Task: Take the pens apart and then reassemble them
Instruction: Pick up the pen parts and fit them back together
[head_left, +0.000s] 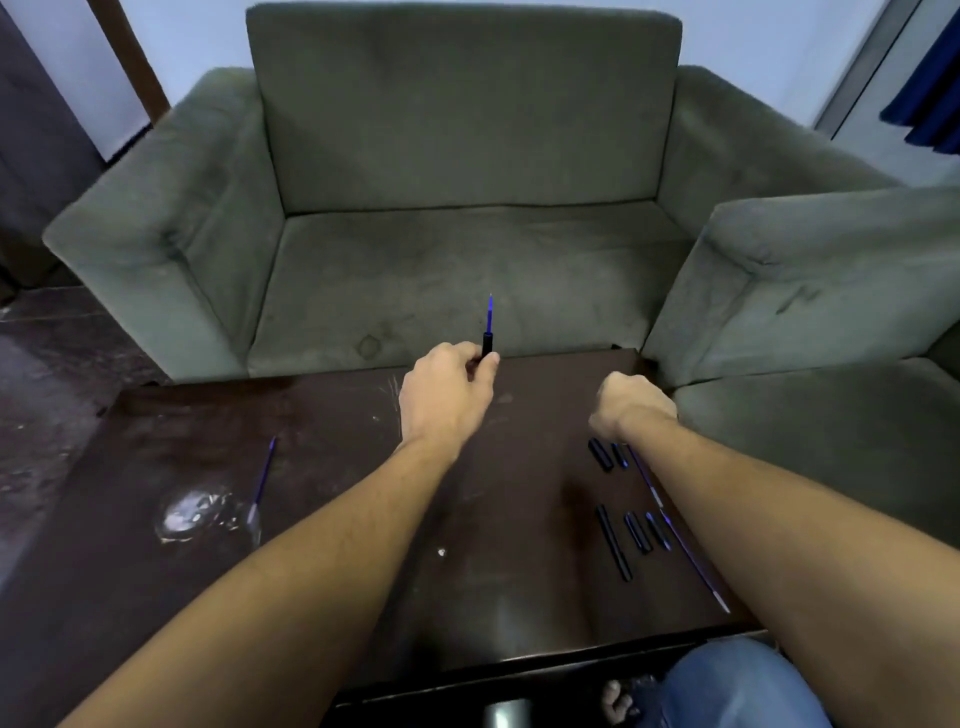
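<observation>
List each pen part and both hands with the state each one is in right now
left hand: closed on the pen barrel
pen barrel: held upright, blue refill sticking out on top
right hand: fisted above the table, contents hidden
loose refill: lying alone, table's left side
black pen pieces: apart, lying in rows under the right forearm

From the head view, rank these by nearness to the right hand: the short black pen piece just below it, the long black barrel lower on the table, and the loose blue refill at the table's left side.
From the right hand:
1. Short black pen piece, directly below the hand.
2. Long black barrel, lower down, right part of the table.
3. Loose blue refill, far across at the left side.
</observation>
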